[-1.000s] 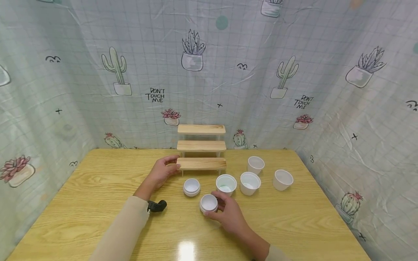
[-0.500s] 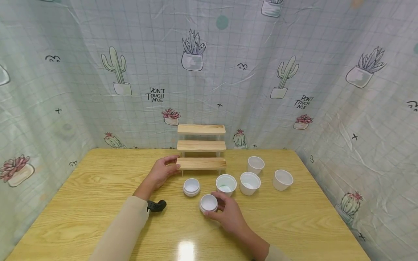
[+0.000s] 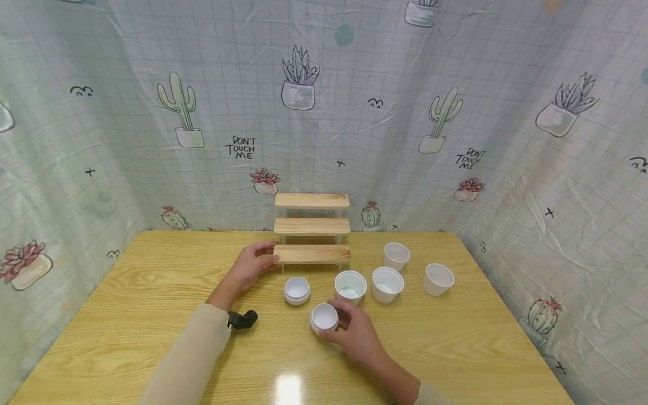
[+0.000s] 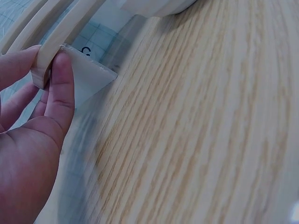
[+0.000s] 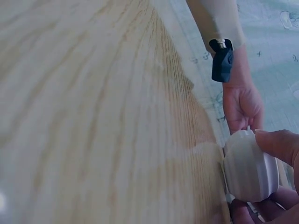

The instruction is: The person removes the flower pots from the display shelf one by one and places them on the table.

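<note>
Tabletop (image 3: 152, 281) spreads left of my left hand (image 3: 250, 267), which pinches the stand (image 3: 311, 255)'s lowest step. A white jar (image 3: 297, 291) stands between my hands; another jar (image 3: 324, 317) fills my right hand (image 3: 358, 336)'s curled grip. Beyond, four cups (image 3: 388, 286), the leftmost greenish inside; then the right edge (image 3: 501, 304).

"What sort of place is this?"

"It looks like a small curtained booth: printed fabric (image 3: 324, 140) hangs behind the table (image 3: 152, 292) and along its left and right sides."

"A home, or a studio?"

"That cannot be told. The fabric's potted cacti (image 3: 183, 109) and 'DON'T TOUCH ME' lettering (image 3: 243, 148) look homely, while the black device (image 3: 243, 320) at the person's left wrist suits a recording corner."

"And the light?"

"A bright patch (image 3: 289, 390) shines on the table's wood-grain surface at the near side, apparently a reflected lamp."
</note>
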{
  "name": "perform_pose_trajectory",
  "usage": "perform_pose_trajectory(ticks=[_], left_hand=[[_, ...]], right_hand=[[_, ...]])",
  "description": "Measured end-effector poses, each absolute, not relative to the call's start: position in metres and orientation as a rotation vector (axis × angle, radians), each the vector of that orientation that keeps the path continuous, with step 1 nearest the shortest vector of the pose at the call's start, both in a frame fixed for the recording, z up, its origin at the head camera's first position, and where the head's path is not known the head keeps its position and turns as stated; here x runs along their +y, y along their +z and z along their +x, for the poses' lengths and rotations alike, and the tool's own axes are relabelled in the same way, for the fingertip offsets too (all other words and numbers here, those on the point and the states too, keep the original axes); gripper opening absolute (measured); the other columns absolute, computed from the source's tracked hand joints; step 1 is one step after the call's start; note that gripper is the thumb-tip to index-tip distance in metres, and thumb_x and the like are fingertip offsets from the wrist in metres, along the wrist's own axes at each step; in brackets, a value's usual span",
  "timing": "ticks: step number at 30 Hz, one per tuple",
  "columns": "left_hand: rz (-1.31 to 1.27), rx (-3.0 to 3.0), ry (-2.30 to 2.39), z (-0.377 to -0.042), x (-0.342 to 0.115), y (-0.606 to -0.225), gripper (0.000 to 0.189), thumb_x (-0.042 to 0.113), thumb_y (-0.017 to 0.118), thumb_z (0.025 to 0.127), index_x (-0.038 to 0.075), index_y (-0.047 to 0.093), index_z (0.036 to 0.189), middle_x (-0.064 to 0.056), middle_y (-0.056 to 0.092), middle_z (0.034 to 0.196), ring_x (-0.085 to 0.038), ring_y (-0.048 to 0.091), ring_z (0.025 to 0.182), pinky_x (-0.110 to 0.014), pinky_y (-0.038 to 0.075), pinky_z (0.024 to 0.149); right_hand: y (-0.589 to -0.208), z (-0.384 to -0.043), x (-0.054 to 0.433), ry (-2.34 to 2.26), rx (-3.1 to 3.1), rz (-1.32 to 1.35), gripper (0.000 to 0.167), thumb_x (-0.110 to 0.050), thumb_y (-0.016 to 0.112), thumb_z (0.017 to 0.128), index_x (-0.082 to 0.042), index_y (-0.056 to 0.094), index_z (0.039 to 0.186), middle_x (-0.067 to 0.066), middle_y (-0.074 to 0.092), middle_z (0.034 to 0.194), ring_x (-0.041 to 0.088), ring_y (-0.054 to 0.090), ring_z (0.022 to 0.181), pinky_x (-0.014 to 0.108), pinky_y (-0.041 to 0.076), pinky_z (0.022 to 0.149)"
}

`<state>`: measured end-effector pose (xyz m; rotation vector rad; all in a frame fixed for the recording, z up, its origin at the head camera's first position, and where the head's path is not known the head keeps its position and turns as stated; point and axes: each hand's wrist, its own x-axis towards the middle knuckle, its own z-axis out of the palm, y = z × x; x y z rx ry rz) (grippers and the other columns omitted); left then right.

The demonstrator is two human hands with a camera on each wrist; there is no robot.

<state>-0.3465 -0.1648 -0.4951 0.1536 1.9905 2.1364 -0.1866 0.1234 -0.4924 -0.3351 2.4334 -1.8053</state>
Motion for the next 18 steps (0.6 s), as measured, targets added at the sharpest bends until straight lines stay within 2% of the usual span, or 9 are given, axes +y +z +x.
perform_pose_trajectory(ticks=[7, 18], left_hand=[[0.149, 1.993, 2.13, -0.346, -0.1646, -0.4944, 0.058, -0.001, 0.063, 0.099, -0.008, 0.041, 0.152, -0.015, 0.051, 0.126, -0.013, 0.062, 0.099, -0.032, 0.062, 0.098], [0.155, 1.959, 2.162, -0.3461, -0.1646, -0.4952, 0.06, -0.003, 0.063, 0.098, -0.01, 0.038, 0.152, -0.01, 0.054, 0.118, -0.012, 0.063, 0.097, -0.031, 0.062, 0.097]], right_hand=[[-0.4922, -0.1836, 0.1253, -1.848, 2.375, -0.316, 0.063, -0.007, 0.088, 0.079, 0.006, 0.058, 0.134, 0.023, 0.06, 0.136, 0.036, 0.062, 0.122, 0.026, 0.06, 0.098], [-0.4887, -0.1791, 0.1291, -1.906, 2.318, -0.328, 0.065, -0.006, 0.088, 0.079, 0.008, 0.058, 0.135, 0.028, 0.059, 0.137, 0.037, 0.067, 0.117, 0.027, 0.062, 0.094]])
